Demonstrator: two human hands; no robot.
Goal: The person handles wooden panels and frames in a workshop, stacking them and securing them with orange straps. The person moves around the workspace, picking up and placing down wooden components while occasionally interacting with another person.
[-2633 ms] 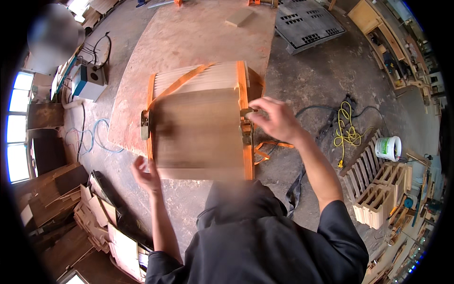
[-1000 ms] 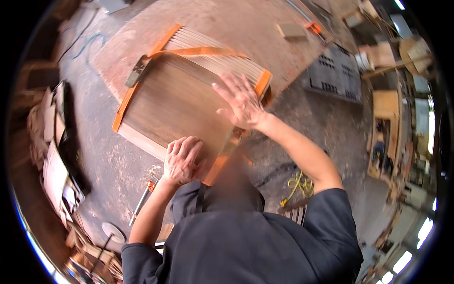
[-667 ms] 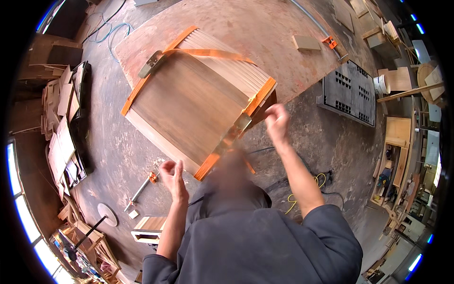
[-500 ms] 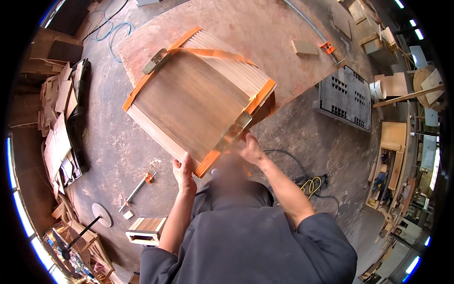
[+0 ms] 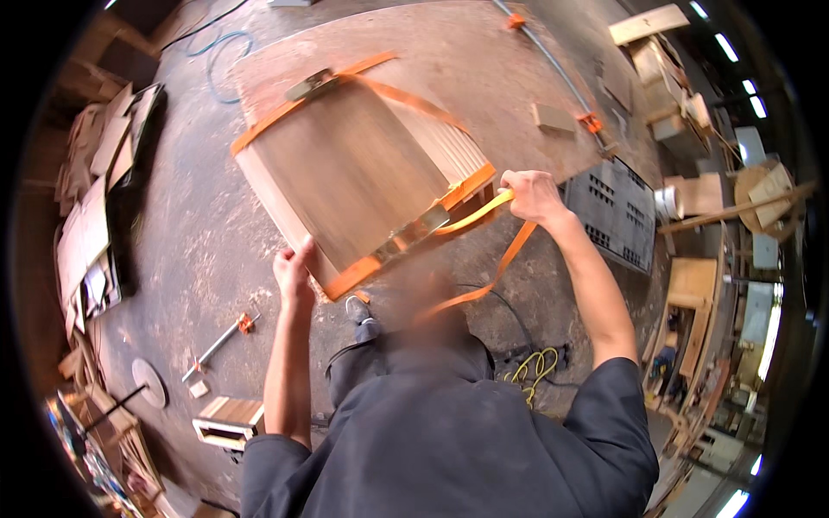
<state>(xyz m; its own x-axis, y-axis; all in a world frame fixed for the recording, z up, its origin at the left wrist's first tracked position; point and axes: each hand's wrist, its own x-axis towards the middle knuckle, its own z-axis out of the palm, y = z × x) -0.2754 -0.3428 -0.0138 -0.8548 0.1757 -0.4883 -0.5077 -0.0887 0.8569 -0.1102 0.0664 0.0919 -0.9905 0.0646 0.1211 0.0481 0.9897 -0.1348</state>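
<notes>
Right hand (image 5: 534,197) pinches flat orange fabric strap (image 5: 513,248); left hand (image 5: 294,271) touches strapped brown rectangular wooden block (image 5: 354,164), grip unclear; block at near end of reddish table (image 5: 458,43). Likely strap-pulling; next calls for steadying block.

Stained grey floor (image 5: 194,233) is seen mid-frame; wood sheets (image 5: 93,220) are stacked at left; wooden shelf unit (image 5: 693,283) is placed at right; strip lights (image 5: 727,48) are lit at the frame's upper right.
</notes>
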